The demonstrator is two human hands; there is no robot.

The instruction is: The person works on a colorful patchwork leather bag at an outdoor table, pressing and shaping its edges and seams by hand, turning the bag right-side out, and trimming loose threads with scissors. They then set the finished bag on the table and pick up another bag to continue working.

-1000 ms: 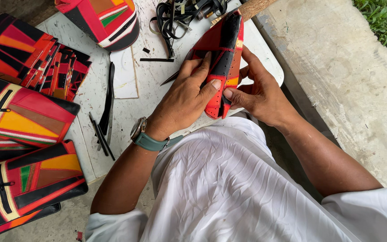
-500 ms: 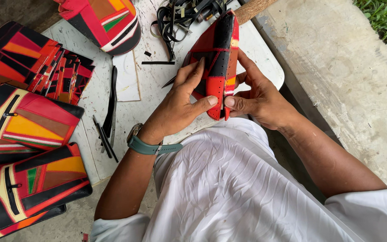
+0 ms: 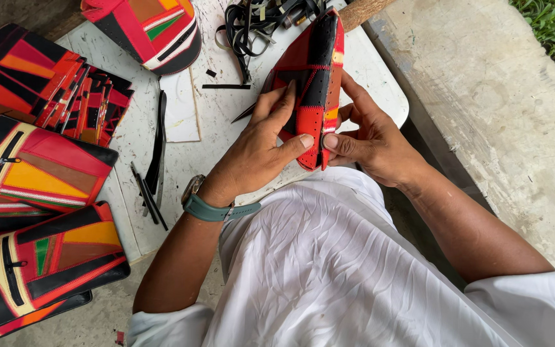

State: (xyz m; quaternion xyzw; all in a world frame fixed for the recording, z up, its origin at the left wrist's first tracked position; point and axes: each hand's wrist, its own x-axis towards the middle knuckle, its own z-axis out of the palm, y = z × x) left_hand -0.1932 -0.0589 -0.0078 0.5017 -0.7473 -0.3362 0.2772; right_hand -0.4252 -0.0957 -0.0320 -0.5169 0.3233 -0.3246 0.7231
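Above the white tabletop (image 3: 380, 83), a red-and-black patchwork leather piece (image 3: 313, 77) is held edge-up.
It is pinched by the fingers of the left hand (image 3: 261, 151) and right hand (image 3: 374, 144); slipping is judged possible if either thumb loosens.

So the leather piece (image 3: 313, 83) sits upright between both hands over the table (image 3: 380, 90), finished pouches (image 3: 40, 160) stacked off left, straps (image 3: 258, 19) tangled behind.

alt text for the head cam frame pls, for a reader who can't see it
A person's left hand and right hand pinch the lower edge of a red and black patchwork leather piece held upright over a white table. More multicoloured leather bags lie at the left, with black strips beside them.
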